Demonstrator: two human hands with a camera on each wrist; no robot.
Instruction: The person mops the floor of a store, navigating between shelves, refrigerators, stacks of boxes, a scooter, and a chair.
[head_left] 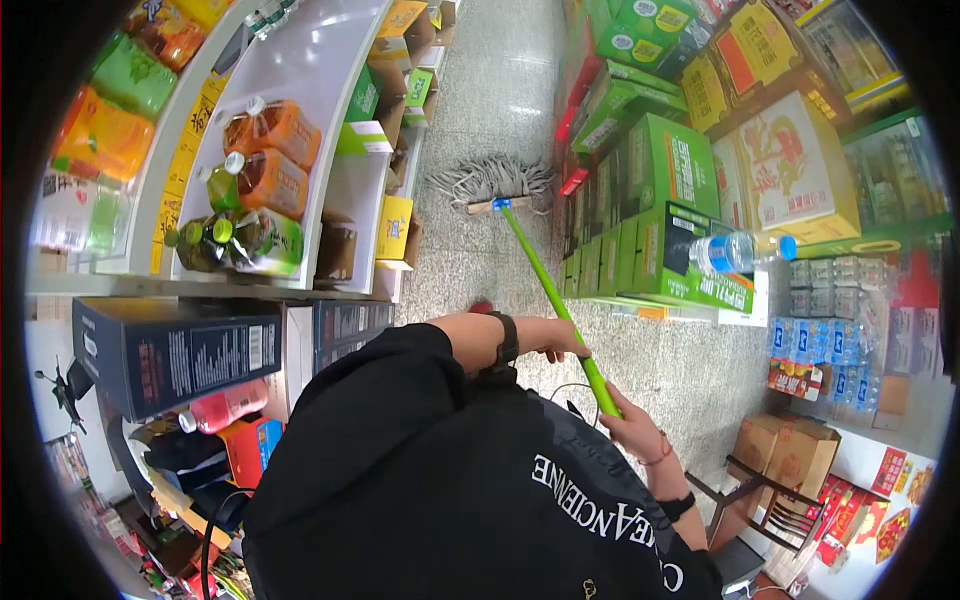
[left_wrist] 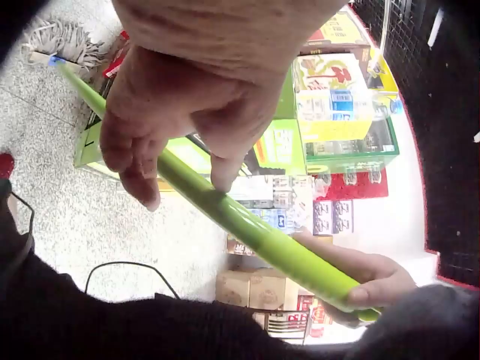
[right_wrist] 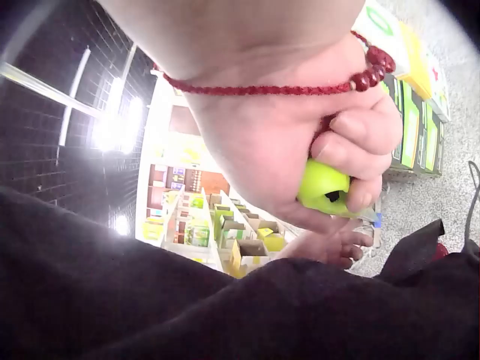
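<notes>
A mop with a grey string head [head_left: 495, 182] lies on the speckled floor in the aisle, its strands spread. From its blue joint, a bright green handle [head_left: 545, 275] slants back toward the person. Partway up the handle, my left hand [left_wrist: 187, 112] holds it loosely between thumb and fingers, a dark watch on that wrist. The right hand [right_wrist: 300, 150], with a red cord bracelet, grips the handle's top end, fingers curled round it. The hollow end of the handle [right_wrist: 324, 186] shows beside the curled fingers.
White shelves [head_left: 290, 60] with drink bottles [head_left: 270, 185] line the left. Stacked green cartons [head_left: 640, 230] border the aisle on the right, a water bottle [head_left: 735, 252] lying on top. Behind at right stand a wooden chair [head_left: 790, 510] and brown boxes [head_left: 785, 450].
</notes>
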